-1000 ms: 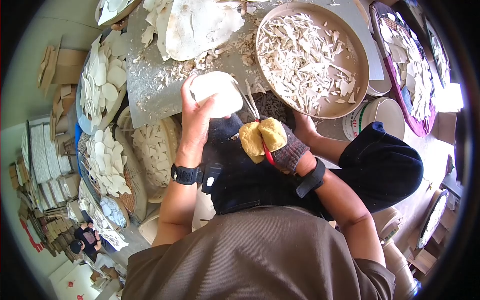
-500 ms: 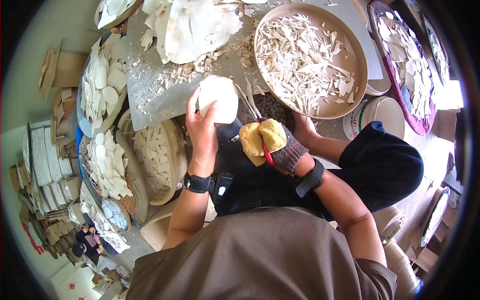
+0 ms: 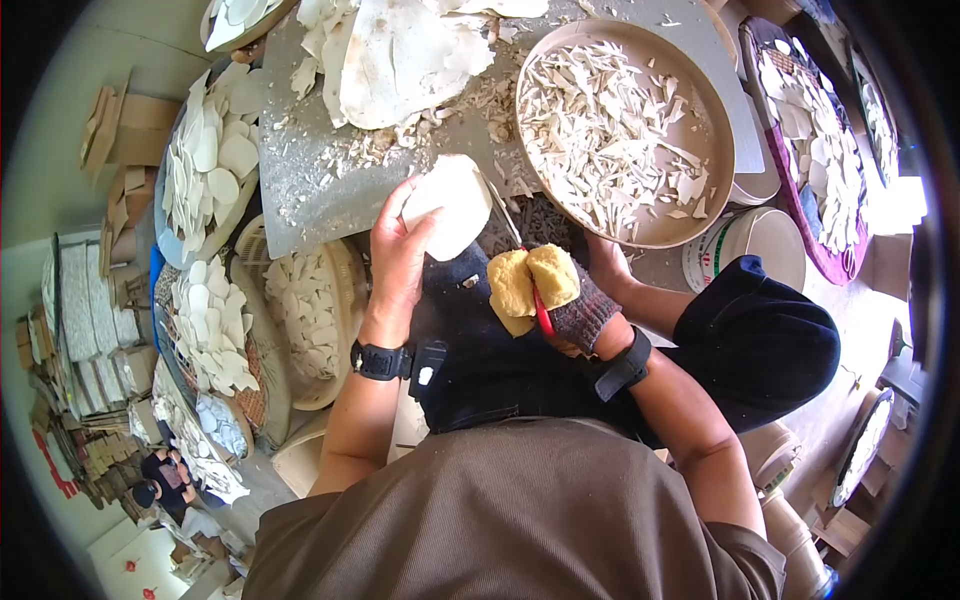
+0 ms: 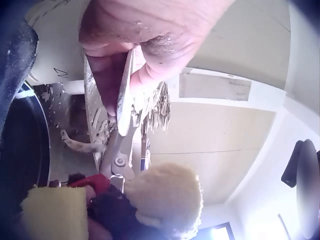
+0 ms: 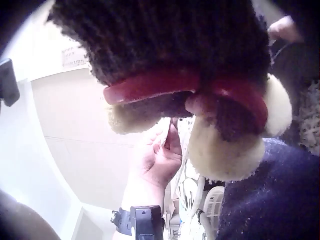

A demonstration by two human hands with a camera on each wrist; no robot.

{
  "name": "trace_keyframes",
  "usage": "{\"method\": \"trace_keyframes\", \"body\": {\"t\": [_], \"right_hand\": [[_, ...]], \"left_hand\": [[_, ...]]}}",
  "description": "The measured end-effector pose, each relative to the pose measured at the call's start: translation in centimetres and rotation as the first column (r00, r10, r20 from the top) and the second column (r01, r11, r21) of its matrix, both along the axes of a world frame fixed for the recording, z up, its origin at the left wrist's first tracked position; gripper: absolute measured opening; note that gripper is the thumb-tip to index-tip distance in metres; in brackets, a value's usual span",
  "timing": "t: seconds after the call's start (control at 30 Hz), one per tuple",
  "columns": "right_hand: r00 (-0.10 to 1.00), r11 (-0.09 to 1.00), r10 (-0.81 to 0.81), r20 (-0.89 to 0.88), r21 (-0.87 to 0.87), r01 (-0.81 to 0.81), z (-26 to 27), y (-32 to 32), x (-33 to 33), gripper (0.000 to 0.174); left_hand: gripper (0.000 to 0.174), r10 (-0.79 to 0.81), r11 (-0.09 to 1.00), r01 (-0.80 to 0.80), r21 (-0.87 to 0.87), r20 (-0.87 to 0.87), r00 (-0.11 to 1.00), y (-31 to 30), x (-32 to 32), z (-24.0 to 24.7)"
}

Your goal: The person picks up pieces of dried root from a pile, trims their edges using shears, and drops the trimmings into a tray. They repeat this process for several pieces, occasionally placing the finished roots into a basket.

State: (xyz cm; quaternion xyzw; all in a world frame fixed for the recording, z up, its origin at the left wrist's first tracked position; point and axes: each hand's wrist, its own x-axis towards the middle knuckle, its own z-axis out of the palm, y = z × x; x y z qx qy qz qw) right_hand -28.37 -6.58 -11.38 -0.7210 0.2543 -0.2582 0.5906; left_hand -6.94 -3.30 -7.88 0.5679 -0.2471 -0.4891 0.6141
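My bare left hand [image 3: 397,262] pinches a thin, flat white slice [image 3: 452,208] between thumb and fingers, over the near edge of the metal work surface. Seen edge-on in the left wrist view, the slice [image 4: 125,95] reaches down to the blades at its lower edge. A knit glove covers my right hand [image 3: 585,315], which grips shears [image 3: 507,218] with red handles [image 3: 543,316]. Yellow foam pads [image 3: 520,283] wrap the handles. The pivot [image 4: 119,161] shows just beneath the slice. Foam and glove hide most of the right fingers.
A round tray [image 3: 725,150] of narrow white scraps stands right of the hands. Larger pale sheets [image 3: 405,65] and crumbs lie on the metal surface [image 3: 300,215]. A basket [image 3: 350,300] of white pieces is at left, a white bucket [image 3: 770,245] at right.
The slice has shifted slightly right and toward the body, and its outline has turned in the left hand. The blades, seen spread before, now show nearly as one line.
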Motion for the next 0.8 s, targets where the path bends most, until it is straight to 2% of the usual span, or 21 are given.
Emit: {"method": "trace_keyframes", "body": {"t": [0.1, 0.17, 0.23, 0.3, 0.37, 0.43, 0.5, 0.53, 0.6, 0.63, 0.7, 0.73, 0.77, 0.8], "right_hand": [[0.999, 0.995, 0.033, -0.023, -0.092, -0.035, 0.1, -0.5, 0.0, 0.020], [0.998, 0.988, 0.051, -0.039, -0.146, -0.056, 1.1, -1.1, -0.2, 0.020], [0.998, 1.000, -0.014, 0.068, -0.019, 0.015, 1.4, -0.8, 0.0, 0.020], [0.998, 0.998, -0.041, 0.048, 0.045, 0.039, 1.1, -0.3, -0.3, 0.021], [0.997, 0.999, -0.018, -0.079, 0.041, 0.021, -0.2, 0.3, -0.4, 0.021], [0.985, 0.986, 0.108, -0.135, 0.138, -0.090, -0.7, 0.2, -0.4, 0.039], [0.994, 0.922, 0.108, 0.022, 0.371, -0.108, -0.1, 0.0, -0.7, 0.039], [0.983, 0.833, 0.005, 0.185, 0.542, -0.106, 2.8, -0.5, -0.6, 0.030], [0.967, 0.864, -0.070, 0.244, 0.500, -0.063, 3.9, -0.8, -0.6, 0.022], [0.987, 0.962, -0.033, 0.157, 0.273, -0.011, 2.6, -0.6, -0.4, 0.021], [0.994, 0.967, -0.003, 0.113, 0.254, -0.026, 1.1, -0.7, -0.4, 0.021], [0.996, 0.969, 0.012, 0.091, 0.244, -0.034, 1.0, -0.9, -0.2, 0.021], [0.990, 0.934, 0.041, 0.132, 0.347, -0.085, 2.7, -1.4, -0.7, 0.021], [0.994, 0.961, 0.048, 0.101, 0.267, -0.074, 1.7, -0.9, -0.7, 0.022]], "left_hand": [[0.049, -0.127, 0.992, 0.127, -0.015, 0.001, 0.992, 0.3, 0.2, 0.2], [0.048, -0.129, 0.992, 0.129, -0.007, -0.012, 0.992, 0.4, 0.1, 0.5], [0.047, -0.149, 0.989, 0.149, 0.013, -0.021, 0.989, 0.4, 0.2, 0.4], [0.047, -0.182, 0.982, 0.183, 0.043, -0.022, 0.983, 0.2, 0.7, 0.1], [0.047, -0.200, 0.978, 0.202, 0.045, -0.051, 0.978, 0.2, 0.9, 0.0], [0.048, -0.210, 0.976, 0.213, 0.042, -0.056, 0.976, 0.1, 1.2, 0.0], [0.048, -0.214, 0.976, 0.216, 0.035, -0.044, 0.976, 0.0, 1.3, 0.1], [0.049, -0.249, 0.967, 0.250, 0.038, -0.034, 0.968, -0.1, 1.5, 0.3], [0.050, -0.314, 0.948, 0.314, 0.045, -0.016, 0.949, -0.4, 1.9, 1.0], [0.050, -0.355, 0.934, 0.354, 0.057, 0.007, 0.935, -0.5, 1.9, 1.3], [0.051, -0.437, 0.898, 0.433, 0.083, 0.054, 0.898, -0.6, 2.0, 1.8], [0.051, -0.355, 0.934, 0.353, 0.060, 0.027, 0.935, -0.5, 1.9, 1.8], [0.050, -0.272, 0.962, 0.272, 0.037, -0.001, 0.962, -0.4, 1.6, 1.5], [0.049, -0.191, 0.981, 0.192, 0.018, -0.032, 0.981, -0.2, 1.3, 1.3]]}}
